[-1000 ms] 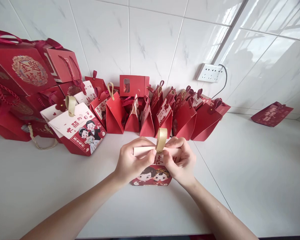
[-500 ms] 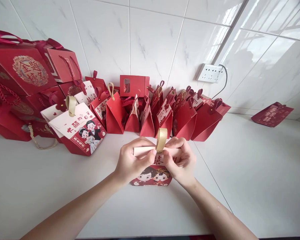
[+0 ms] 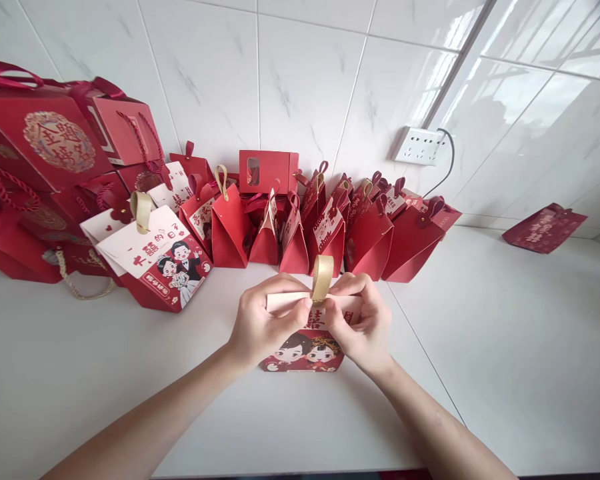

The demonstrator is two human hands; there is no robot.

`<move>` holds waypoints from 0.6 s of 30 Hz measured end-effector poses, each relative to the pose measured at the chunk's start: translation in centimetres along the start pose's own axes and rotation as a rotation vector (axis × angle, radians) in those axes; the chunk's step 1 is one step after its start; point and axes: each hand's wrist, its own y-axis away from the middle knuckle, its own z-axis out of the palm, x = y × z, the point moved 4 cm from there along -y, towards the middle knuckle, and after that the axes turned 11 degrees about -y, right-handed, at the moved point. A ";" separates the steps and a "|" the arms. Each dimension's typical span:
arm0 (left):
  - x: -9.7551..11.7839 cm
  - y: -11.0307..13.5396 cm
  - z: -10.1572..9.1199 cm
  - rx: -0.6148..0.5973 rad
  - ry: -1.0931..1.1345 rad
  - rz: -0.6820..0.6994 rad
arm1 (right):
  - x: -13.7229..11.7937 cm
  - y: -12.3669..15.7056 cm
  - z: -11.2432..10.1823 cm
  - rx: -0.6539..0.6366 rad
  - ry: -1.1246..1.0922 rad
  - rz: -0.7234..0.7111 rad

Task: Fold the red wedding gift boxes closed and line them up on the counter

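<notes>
A small red and cream gift box (image 3: 305, 352) with a cartoon couple printed on its front stands on the white counter (image 3: 505, 360) right before me. A gold ribbon loop (image 3: 323, 277) rises from its top. My left hand (image 3: 260, 325) pinches the top flap just left of the loop. On the other side of the loop my right hand (image 3: 363, 321) pinches the flap the same way. Both hands have their fingers closed on the box top.
A similar finished box (image 3: 160, 263) with a gold loop lies at the left. Several small red boxes (image 3: 330, 227) line the tiled wall. Large red bags (image 3: 40, 153) are stacked at far left. A wall socket (image 3: 420, 145) and a flat red bag (image 3: 544, 228) are at the right.
</notes>
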 end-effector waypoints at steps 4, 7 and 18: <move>0.1 0.0 0.0 -0.006 0.018 0.004 | 0.1 0.1 0.0 0.012 -0.006 0.000; 0.1 0.0 0.0 -0.010 0.019 0.004 | 0.1 0.1 0.0 0.024 -0.001 0.019; 0.0 -0.1 -0.1 -0.027 -0.002 0.006 | -0.1 -0.1 0.1 -0.013 0.018 0.018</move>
